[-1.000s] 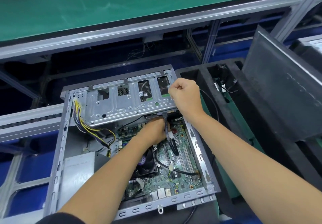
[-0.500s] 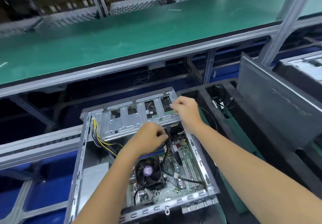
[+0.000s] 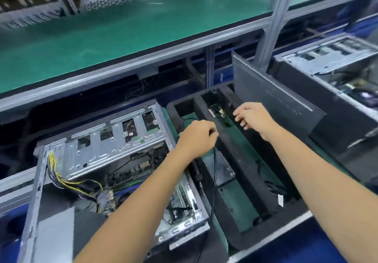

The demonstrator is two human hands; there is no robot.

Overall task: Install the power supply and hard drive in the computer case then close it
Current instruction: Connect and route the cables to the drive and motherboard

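An open computer case (image 3: 106, 172) lies at lower left, its silver drive cage (image 3: 110, 140) tilted up above the motherboard (image 3: 141, 172), with yellow and black wires (image 3: 61, 179) trailing along the left side. Just right of the case sits a black foam tray (image 3: 241, 160) with green-floored slots. The left hand (image 3: 197, 138) hovers over the tray's near slot, fingers curled around a black cable (image 3: 214, 172) that hangs down toward the case edge. The right hand (image 3: 255, 119) is held above the next slot, fingers loosely bent, holding nothing. A dark side panel (image 3: 282, 103) leans upright at the tray's right.
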